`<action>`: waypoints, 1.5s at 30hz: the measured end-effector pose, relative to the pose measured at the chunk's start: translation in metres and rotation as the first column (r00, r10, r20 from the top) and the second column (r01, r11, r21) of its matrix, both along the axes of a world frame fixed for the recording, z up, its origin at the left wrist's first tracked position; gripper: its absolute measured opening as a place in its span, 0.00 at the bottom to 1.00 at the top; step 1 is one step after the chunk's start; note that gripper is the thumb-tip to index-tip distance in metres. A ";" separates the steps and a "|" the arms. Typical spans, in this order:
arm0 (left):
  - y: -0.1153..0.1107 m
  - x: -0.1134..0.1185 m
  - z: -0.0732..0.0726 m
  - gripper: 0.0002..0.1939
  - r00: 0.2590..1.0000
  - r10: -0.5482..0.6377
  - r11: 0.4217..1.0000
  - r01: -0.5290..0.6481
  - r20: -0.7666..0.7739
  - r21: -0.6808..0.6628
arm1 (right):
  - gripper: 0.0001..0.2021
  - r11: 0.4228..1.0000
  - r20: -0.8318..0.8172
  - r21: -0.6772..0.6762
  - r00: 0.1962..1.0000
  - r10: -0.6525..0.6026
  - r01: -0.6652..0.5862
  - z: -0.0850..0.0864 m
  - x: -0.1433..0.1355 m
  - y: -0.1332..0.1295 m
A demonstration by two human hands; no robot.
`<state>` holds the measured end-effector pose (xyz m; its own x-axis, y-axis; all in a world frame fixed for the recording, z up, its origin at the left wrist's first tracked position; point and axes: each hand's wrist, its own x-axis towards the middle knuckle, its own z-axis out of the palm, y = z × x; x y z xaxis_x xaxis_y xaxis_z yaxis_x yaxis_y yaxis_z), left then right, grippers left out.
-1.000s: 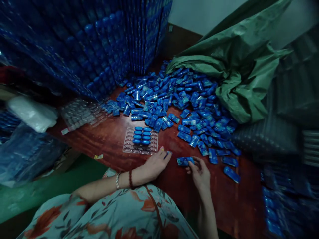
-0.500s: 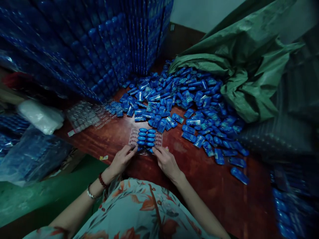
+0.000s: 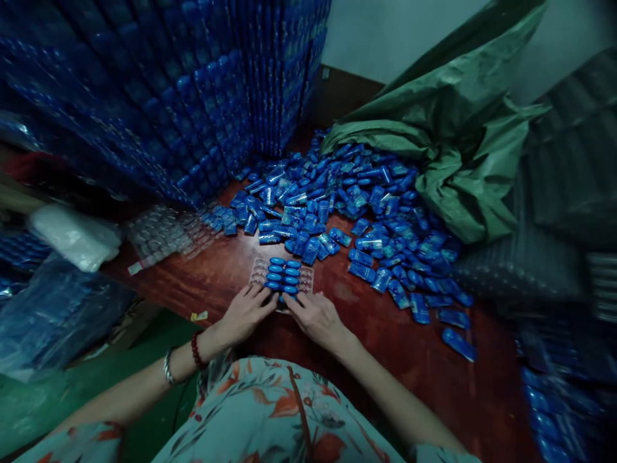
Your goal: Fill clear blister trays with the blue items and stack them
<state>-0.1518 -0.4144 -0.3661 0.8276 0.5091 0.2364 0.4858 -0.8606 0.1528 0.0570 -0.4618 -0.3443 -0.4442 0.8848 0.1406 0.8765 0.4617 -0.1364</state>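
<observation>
A clear plastic tray (image 3: 305, 275) with rounded hollows lies on the table in front of me. Two columns of shiny blue oval packs (image 3: 292, 272) fill its middle, while the hollows on both sides hold nothing. My left hand (image 3: 248, 313) rests over the tray's near left part, fingers stretched out and apart, thumb beside the nearest packs. From the right, my right hand (image 3: 317, 316) reaches over the near edge, its fingers extended onto the front packs. Both hands partly hide the front row.
Loose blue packs (image 3: 308, 222) lie heaped beyond the tray under a green sack (image 3: 463, 148). Clear trays (image 3: 159, 231) lie to the left, near a white plastic bundle (image 3: 77, 235). Tall stacks of filled trays (image 3: 207, 109) rise at the back left of the red-brown table (image 3: 385, 360).
My hands have moved inward from the tray's near corners to the front packs, and the fingers have spread over them. The view has shifted slightly.
</observation>
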 end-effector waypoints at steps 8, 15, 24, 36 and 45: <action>0.079 0.033 0.015 0.12 0.887 0.267 0.941 -0.156 0.378 -0.299 | 0.19 0.682 -0.248 -0.249 0.636 -0.731 0.687 -0.026 0.034 0.055; 0.149 0.127 0.022 0.21 0.975 -0.065 0.980 0.022 -0.214 -0.197 | 0.26 0.696 -0.120 -0.228 0.690 -0.714 0.681 -0.031 0.024 0.090; 0.116 0.070 0.034 0.14 0.979 0.125 0.966 -0.082 0.162 -0.247 | 0.14 0.725 -0.283 -0.202 0.669 -0.687 0.659 -0.022 0.073 0.037; -0.020 -0.071 -0.008 0.16 0.627 0.756 0.579 -0.509 0.187 -0.637 | 0.25 0.508 -0.507 -0.861 -0.098 -0.857 0.016 -0.022 0.042 -0.043; -0.034 -0.048 0.010 0.10 0.762 0.568 0.770 -0.359 0.311 -0.528 | 0.13 0.706 -0.612 -0.682 0.380 -0.694 0.192 -0.016 0.025 -0.044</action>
<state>-0.1998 -0.4486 -0.3558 0.3204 0.9310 0.1751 0.5966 -0.3419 0.7261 0.0817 -0.5055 -0.3603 0.1285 0.9528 -0.2749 0.2982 -0.3015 -0.9056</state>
